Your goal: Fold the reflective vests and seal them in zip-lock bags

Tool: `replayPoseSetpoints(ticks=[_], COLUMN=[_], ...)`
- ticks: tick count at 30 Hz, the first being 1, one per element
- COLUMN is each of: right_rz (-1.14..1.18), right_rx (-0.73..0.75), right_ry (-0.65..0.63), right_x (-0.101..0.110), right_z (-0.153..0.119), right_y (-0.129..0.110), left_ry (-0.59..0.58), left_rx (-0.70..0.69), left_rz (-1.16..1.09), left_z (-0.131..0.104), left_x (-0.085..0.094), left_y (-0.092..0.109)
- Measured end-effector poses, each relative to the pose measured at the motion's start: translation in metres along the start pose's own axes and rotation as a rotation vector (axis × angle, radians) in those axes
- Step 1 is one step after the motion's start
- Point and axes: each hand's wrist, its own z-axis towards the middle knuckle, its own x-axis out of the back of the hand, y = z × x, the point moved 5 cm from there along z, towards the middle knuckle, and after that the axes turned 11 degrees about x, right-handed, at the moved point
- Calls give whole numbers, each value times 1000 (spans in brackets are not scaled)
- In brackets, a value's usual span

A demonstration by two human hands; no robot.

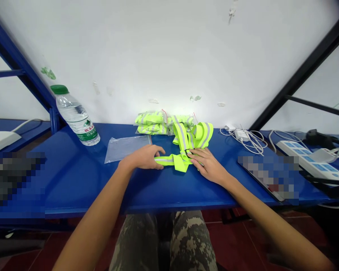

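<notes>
A neon yellow reflective strap [180, 163] with grey stripes lies in loops on the blue table. My left hand [148, 156] pinches its left end between thumb and fingers. My right hand [207, 163] rests on the strap near a dark buckle, its fingers spread out flat over the folds. Part of the strap is hidden under my right hand. Left of the strap lies a flat clear plastic bag [124, 146], just behind my left wrist. Packed bags of similar yellow straps [151, 122] are stacked against the wall.
A water bottle [79, 118] with a green cap stands at the left. White cables [251, 139] lie at the right, near a power strip [313, 160] and a blurred flat object [267, 178]. Another blurred dark item [11, 177] is at the far left. The table's front edge [172, 207] is close.
</notes>
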Motion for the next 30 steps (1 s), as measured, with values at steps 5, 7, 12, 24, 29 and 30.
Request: replayPoseSetpoints(ticks=[5, 7, 12, 24, 29, 30], right_rz=[-68, -62, -92, 41, 277, 286], right_rx=[-55, -35, -9, 108, 95, 79], right_ry=[-5, -10, -17, 131, 297, 325], right_x=[2, 2, 1, -5, 12, 16], right_z=[-3, 0, 8, 6, 2, 0], right_y=[0, -3, -12, -12, -12, -11], left_ry=[116, 203, 652, 427, 350, 342], left_rx=[79, 116, 174, -215, -288, -322], left_rz=[-102, -158, -409, -656, -406, -366], left_z=[-3, -3, -4, 27, 26, 25], left_x=[22, 31, 32, -58, -62, -61], left_y=[-4, -4, 18, 100, 94, 93])
